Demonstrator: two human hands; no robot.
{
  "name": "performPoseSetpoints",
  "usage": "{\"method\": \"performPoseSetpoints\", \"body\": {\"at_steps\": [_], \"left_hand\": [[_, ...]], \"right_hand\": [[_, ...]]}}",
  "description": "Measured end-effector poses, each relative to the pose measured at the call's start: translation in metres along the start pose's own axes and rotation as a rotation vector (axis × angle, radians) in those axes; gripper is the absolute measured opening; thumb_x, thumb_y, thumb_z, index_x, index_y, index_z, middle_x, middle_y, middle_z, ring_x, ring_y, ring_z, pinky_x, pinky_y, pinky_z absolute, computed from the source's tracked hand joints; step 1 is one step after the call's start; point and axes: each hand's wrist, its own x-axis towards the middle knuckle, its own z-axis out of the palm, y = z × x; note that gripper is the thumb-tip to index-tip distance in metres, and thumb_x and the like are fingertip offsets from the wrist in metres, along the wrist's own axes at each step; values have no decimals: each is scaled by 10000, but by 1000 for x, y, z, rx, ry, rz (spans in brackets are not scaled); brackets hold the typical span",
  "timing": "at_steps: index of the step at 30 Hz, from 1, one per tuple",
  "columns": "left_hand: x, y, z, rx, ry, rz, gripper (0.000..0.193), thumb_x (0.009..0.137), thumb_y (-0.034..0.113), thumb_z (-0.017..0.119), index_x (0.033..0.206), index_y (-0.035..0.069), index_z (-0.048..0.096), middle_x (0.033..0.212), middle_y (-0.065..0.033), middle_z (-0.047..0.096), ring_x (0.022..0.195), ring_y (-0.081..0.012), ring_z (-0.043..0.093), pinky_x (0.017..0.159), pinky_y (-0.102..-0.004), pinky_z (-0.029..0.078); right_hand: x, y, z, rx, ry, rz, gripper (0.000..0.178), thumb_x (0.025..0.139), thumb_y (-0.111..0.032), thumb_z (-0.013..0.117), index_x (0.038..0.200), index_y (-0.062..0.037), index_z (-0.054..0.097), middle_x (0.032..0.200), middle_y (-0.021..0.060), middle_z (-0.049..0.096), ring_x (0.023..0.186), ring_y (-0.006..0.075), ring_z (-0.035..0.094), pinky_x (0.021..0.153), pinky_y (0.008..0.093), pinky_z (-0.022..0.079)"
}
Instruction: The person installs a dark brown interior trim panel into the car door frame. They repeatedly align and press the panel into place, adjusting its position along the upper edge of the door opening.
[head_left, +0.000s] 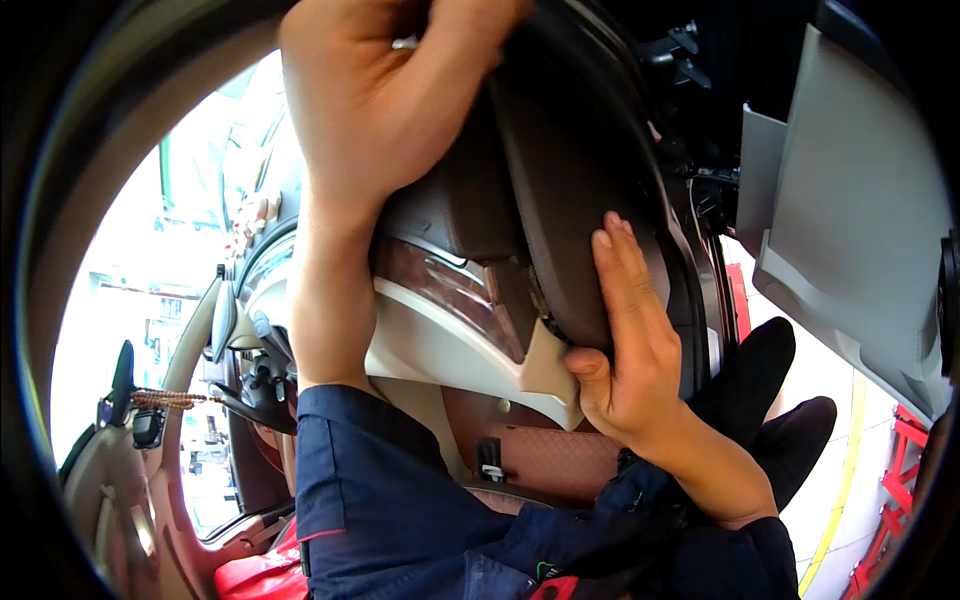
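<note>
My left hand (385,100) is raised over the dark brown dashboard top, its curled fingers partly cut off by the upper edge and blurred. A small pale glint shows in the gap of that fist; I cannot make out what it is. My right hand (635,350) lies with fingers stretched along the side of a dark brown dashboard panel (560,200), thumb apart near its lower end. Between my arms is a glossy wood-look trim strip (450,290), with a gap at its right end. Below it runs a beige trim piece (480,355) with a pointed corner.
A steering wheel (255,408) and a car door with a bead string (165,399) are at the left. A large grey panel (850,190) stands at the right, above a tiled floor with a yellow line (840,490) and a red metal frame (895,480). Quilted brown lining (560,455) lies below.
</note>
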Motion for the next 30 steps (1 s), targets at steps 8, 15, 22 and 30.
{"method": "performPoseSetpoints", "body": {"at_steps": [8,15,22,30], "left_hand": [[34,26,-5,-6,-747,-125,408,970,251,613,658,-10,646,544,-187,537,473,-357,541,479,-413,428],[31,35,5,120,-672,-142,374,974,260,582,725,16,715,607,-155,634,576,-339,626,595,-407,502],[-5,6,2,158,-634,-96,381,1010,247,590,867,-91,691,632,-205,582,477,-257,507,495,-351,423],[-4,18,-13,-41,-847,76,327,974,144,561,782,-73,711,637,-190,655,520,-293,623,511,-367,460]], "right_hand": [[1,7,-8,277,-101,106,981,1001,-737,244,1508,89,397,1591,279,363,1496,430,334,1210,504,267],[72,4,-105,1424,79,-200,443,1109,-359,330,760,-130,478,569,-32,343,439,100,250,452,282,264],[93,-4,-2,1689,-174,159,539,1091,-440,317,690,-93,418,528,-38,240,427,92,167,444,280,189],[75,-5,-5,1708,-82,237,551,1077,-452,378,696,-66,473,509,-40,227,426,96,199,455,283,213]]}}
